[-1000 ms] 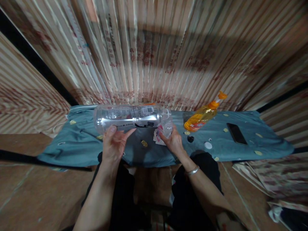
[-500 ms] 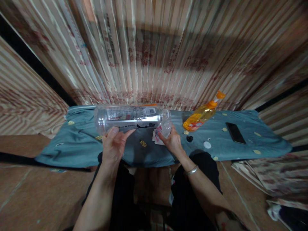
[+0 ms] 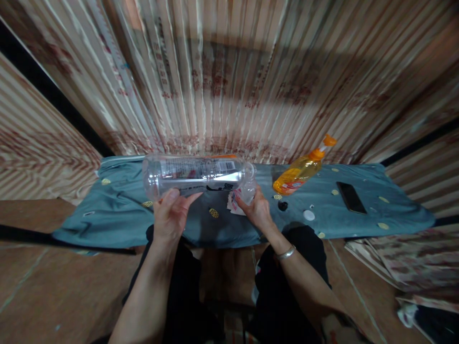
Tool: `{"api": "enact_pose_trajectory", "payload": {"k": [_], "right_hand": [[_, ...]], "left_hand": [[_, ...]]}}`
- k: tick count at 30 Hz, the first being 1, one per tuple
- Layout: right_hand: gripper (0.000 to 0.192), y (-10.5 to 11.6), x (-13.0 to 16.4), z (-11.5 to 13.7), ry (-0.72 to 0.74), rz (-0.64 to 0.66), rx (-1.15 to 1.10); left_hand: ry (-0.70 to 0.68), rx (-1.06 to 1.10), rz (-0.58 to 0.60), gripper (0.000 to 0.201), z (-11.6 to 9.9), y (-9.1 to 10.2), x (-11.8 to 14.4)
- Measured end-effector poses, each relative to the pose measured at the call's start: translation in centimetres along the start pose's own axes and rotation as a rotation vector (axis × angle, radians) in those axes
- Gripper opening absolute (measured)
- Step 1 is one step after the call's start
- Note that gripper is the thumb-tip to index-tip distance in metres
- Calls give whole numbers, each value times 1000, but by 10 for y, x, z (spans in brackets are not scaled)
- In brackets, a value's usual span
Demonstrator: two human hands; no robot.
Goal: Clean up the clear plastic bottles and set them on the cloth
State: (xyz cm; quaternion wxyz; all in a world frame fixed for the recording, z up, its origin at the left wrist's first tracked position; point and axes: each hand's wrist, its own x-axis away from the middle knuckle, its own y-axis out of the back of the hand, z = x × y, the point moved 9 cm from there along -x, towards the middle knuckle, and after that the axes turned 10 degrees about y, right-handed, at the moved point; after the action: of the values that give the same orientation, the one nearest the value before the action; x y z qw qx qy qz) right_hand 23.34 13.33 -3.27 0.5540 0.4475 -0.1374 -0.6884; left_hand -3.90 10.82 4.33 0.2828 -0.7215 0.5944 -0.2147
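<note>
The clear plastic bottle [image 3: 197, 175] is held on its side, long axis running left to right. The left hand [image 3: 171, 217] grips its body from beneath, fingers spread; the right hand [image 3: 256, 210] pinches the neck end, fingers closed.

A single head-worn camera looks forward and steeply down from above the person's lap, close enough that both forearms run in from 6 o'clock. The wide lens bends the scene: the striped curtain [image 3: 229, 81] fans out from 12 o'clock, and the teal cloth [image 3: 118, 215] stretches from 9 to 3 o'clock across the middle. The left hand [image 3: 171, 217] and right hand [image 3: 256, 210] sit just below centre. With only one view, no part of the scene is shared.
</note>
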Motion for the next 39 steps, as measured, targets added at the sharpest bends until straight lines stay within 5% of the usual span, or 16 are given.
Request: {"api": "enact_pose_trajectory", "payload": {"k": [39], "right_hand": [[74,-2,0,1,22,15,46]], "left_hand": [[-24,2,20,67,-4,2,4]]}}
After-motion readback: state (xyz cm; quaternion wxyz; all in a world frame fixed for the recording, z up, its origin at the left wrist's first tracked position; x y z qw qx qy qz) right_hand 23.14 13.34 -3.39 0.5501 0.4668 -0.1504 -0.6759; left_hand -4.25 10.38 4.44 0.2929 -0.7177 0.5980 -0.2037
